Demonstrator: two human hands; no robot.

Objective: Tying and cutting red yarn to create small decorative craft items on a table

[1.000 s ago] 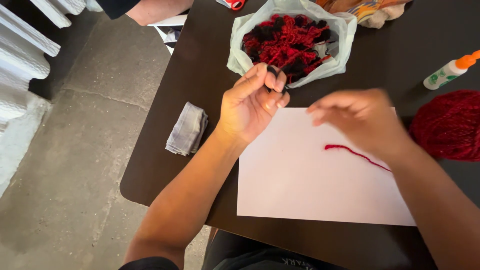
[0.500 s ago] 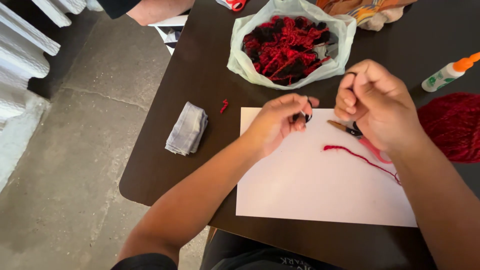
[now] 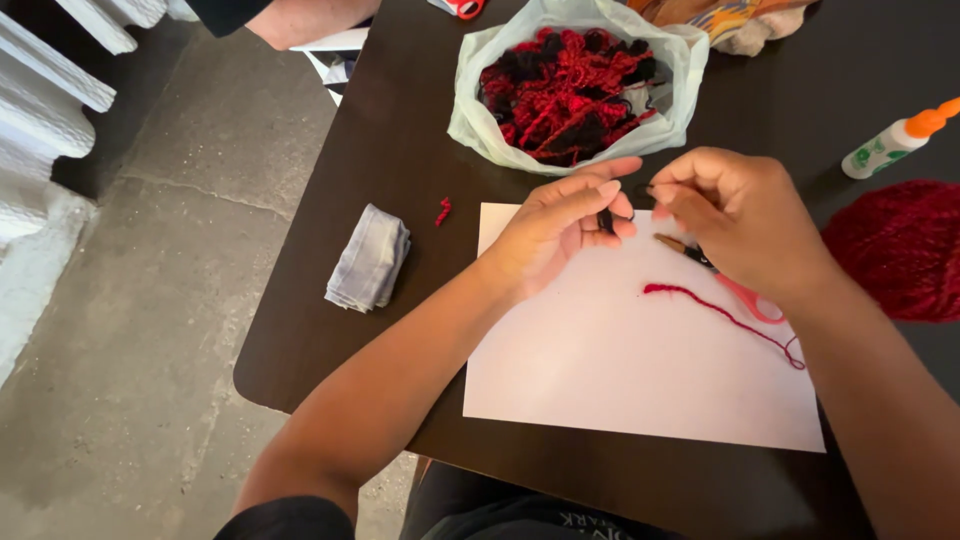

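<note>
The person's left hand (image 3: 560, 232) pinches a short dark strand of yarn (image 3: 606, 218) between thumb and fingertips, above the top edge of a white rectangular sheet of paper (image 3: 620, 370) lying on the dark wooden table (image 3: 380, 140). The right hand (image 3: 740, 215) is closed on the strand's other end just beside it, with pink-handled scissors (image 3: 725, 280) partly under it (whether it grips them cannot be told). A thin red yarn thread (image 3: 720, 310) lies on the paper, whose lower half is bare. The white plastic bag of red and black yarn scraps (image 3: 575, 90) sits just beyond the hands; a folded grey cloth (image 3: 370, 258) and a small red scrap (image 3: 442, 210) lie to the left near the table's edge. Compared with half a second ago, the left hand has risen and the hands have drawn closer together.
</note>
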